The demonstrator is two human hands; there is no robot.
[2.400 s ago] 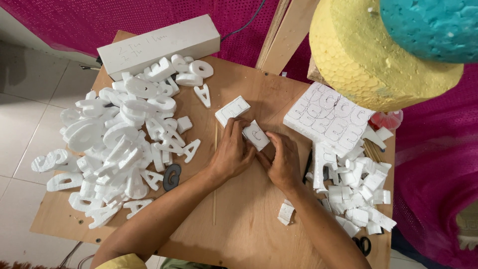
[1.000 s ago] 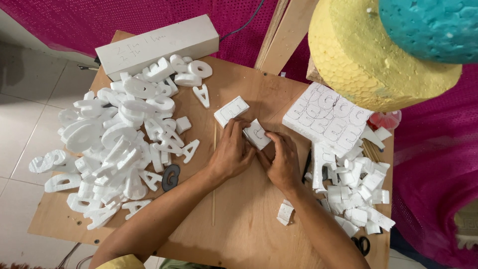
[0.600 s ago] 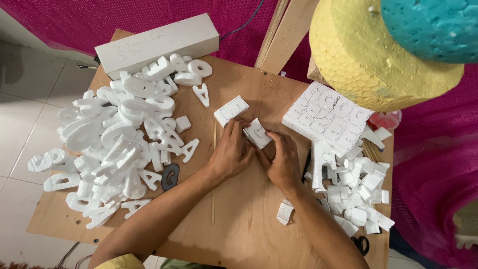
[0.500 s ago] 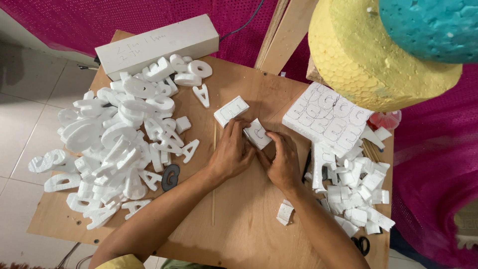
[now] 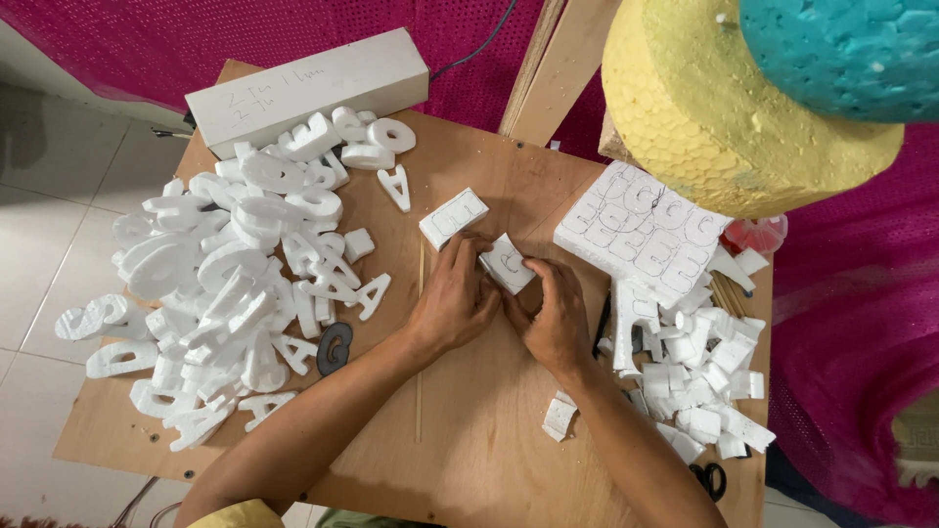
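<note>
Both hands meet at the middle of a wooden board table [image 5: 489,460]. My left hand [image 5: 453,301] and my right hand [image 5: 558,318] together grip a small white foam block [image 5: 507,263] with a shape drawn on its top face. Just above it lies a second marked foam block [image 5: 453,217]. A white foam sheet [image 5: 641,231] covered with drawn outlines lies to the right of my hands.
A big heap of white foam cut-out letters [image 5: 235,284] fills the table's left side. A long white foam bar [image 5: 308,90] lies at the back. Foam offcuts [image 5: 694,372] pile up on the right, one scrap [image 5: 559,418] near my right forearm. Large yellow [image 5: 724,117] and teal [image 5: 841,49] foam shapes hang at top right.
Almost nothing differs. Both hands stay closed on the small foam block at the same spot, with only slight finger shifts.
</note>
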